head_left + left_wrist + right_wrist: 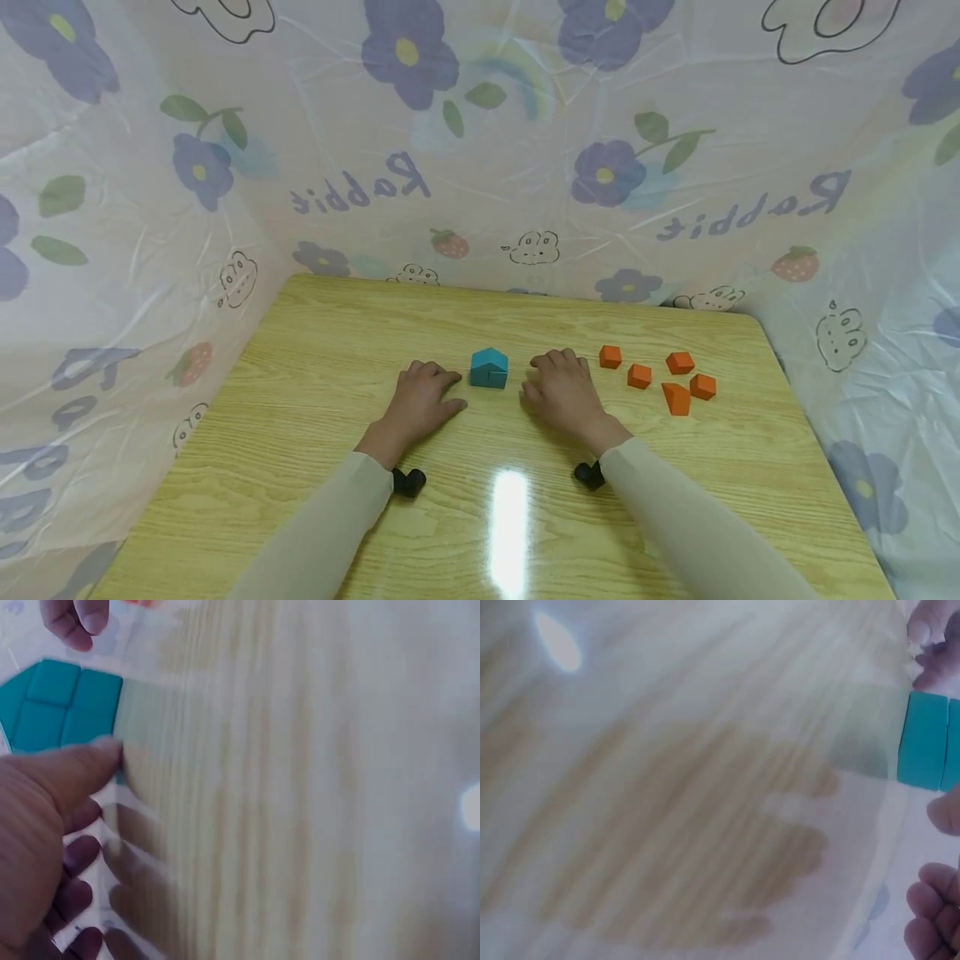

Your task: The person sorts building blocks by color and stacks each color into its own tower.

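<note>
A small teal house of blocks stands on the wooden table, squarish pieces below and a pointed piece on top. To its left is my left hand, fingers loosely bent and thumb stretched toward the house, with a gap between in the head view. My right hand hovers on the other side, fingers relaxed and holding nothing. In the left wrist view the left thumb overlaps the lower corner of the teal blocks. Only part of the teal blocks shows in the right wrist view, just above the right thumb.
Right of my right hand lie several loose orange blocks, among them a cube and a wedge-shaped piece. Patterned sheeting closes off the table's back and sides. Black wrist devices show below both hands.
</note>
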### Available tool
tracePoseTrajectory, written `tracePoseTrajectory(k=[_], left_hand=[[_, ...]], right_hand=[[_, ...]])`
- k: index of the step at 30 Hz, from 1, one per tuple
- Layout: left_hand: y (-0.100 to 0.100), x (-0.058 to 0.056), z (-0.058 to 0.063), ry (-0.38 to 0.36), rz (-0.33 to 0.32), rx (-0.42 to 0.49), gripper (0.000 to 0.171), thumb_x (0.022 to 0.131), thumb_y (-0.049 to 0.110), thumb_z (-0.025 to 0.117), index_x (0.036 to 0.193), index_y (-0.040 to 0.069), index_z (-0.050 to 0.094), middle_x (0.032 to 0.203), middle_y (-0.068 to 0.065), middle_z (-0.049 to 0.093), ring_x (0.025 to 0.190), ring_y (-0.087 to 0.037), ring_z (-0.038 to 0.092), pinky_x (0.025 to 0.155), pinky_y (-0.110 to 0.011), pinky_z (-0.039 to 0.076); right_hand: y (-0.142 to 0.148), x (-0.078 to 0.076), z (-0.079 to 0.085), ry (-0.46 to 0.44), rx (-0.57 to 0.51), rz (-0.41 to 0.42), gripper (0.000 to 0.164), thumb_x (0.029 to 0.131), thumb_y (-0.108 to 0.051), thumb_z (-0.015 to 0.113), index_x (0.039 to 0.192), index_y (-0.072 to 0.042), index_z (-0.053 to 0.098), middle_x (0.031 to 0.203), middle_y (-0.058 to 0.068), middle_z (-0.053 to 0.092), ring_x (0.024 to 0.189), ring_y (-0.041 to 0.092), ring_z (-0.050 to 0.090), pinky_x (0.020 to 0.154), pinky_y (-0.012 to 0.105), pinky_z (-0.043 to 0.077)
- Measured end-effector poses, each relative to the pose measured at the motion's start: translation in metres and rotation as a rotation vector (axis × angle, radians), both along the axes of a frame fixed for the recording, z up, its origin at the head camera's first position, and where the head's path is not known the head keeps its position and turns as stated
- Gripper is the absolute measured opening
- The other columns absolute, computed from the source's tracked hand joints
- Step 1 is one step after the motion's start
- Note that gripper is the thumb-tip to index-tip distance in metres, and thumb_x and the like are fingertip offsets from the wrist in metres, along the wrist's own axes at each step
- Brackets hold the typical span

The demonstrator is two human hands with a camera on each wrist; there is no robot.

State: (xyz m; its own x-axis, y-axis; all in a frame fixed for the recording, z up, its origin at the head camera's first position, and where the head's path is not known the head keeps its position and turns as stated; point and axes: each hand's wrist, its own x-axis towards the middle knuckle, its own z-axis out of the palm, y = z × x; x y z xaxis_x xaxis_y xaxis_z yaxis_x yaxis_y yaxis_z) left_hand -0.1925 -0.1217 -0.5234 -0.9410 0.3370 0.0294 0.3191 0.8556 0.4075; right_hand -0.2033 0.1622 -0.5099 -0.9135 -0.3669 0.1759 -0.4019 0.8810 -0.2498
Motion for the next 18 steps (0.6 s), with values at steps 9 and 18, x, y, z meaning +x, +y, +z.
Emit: tracePoseTrajectory(k=[9, 18], left_hand=[[0.004, 0.031, 0.002, 0.057, -0.033, 0.000, 0.042, 0.099, 0.033, 0.075, 0.134, 0.010, 0.072, 0.126, -0.011, 0.065, 0.119, -0.034, 0.055, 0.099, -0.054, 0.045], [0.032, 0.052, 0.008, 0.063, -0.166, 0.000, 0.043, 0.098, 0.034, 0.077, 0.133, 0.009, 0.072, 0.128, -0.010, 0.065, 0.119, -0.032, 0.056, 0.102, -0.054, 0.046]], right_hand=[[0.035, 0.008, 0.006, 0.045, -0.021, -0.069, 0.036, 0.105, -0.030, 0.065, 0.128, -0.003, 0.069, 0.123, 0.016, 0.068, 0.111, 0.038, 0.054, 0.092, 0.055, 0.040], [0.080, 0.008, 0.007, 0.115, -0.004, -0.167, 0.030, 0.104, -0.026, 0.064, 0.118, 0.001, 0.069, 0.112, 0.020, 0.066, 0.104, 0.043, 0.052, 0.087, 0.056, 0.040]])
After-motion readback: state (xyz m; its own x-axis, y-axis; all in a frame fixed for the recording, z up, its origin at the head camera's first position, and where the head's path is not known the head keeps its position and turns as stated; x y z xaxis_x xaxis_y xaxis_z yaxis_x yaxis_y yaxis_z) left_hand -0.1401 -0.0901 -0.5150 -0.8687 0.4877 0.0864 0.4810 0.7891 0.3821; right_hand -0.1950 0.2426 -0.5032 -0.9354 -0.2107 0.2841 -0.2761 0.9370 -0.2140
